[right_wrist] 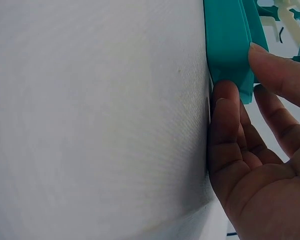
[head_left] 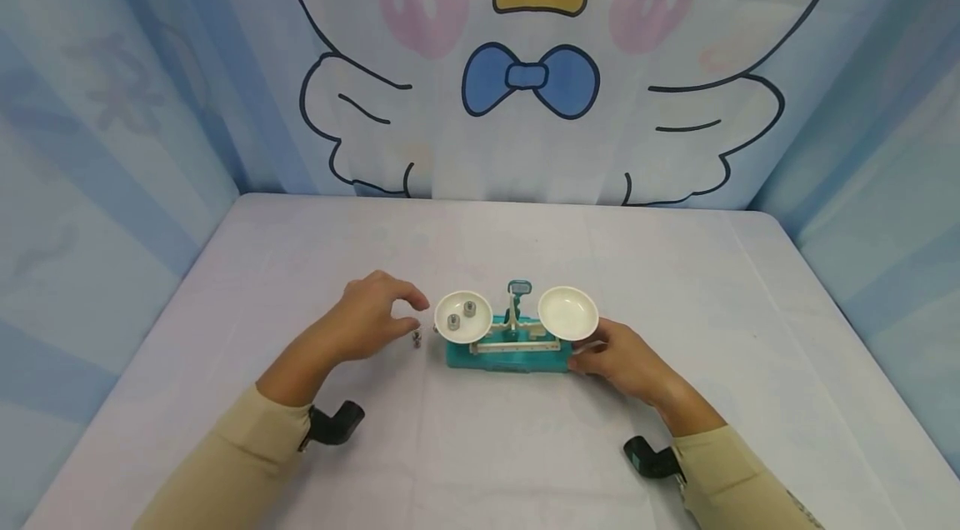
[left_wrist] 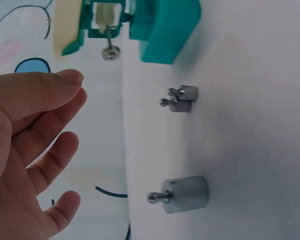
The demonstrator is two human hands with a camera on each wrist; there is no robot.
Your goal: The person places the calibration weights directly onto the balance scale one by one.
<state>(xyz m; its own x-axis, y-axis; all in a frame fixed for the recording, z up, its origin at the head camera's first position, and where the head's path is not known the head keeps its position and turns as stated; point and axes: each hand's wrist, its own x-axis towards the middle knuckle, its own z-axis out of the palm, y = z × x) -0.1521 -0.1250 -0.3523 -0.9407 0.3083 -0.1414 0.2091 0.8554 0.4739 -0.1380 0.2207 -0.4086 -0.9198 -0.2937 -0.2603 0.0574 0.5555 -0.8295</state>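
You have a table [head_left: 525,447] in front of you, its pale, woven-looking top faintly creased, with rounded far corners at your eleven and one o'clock. Toward its middle you see a teal-based balance scale [head_left: 510,359] standing flat, its length running from nine to three o'clock. Just off the base's nine o'clock end, you find two small metal weights [left_wrist: 189,93] upright and close together; whether they touch, you cannot tell. A larger metal weight [left_wrist: 186,195] stands upright on your tabletop, apart from that pair.
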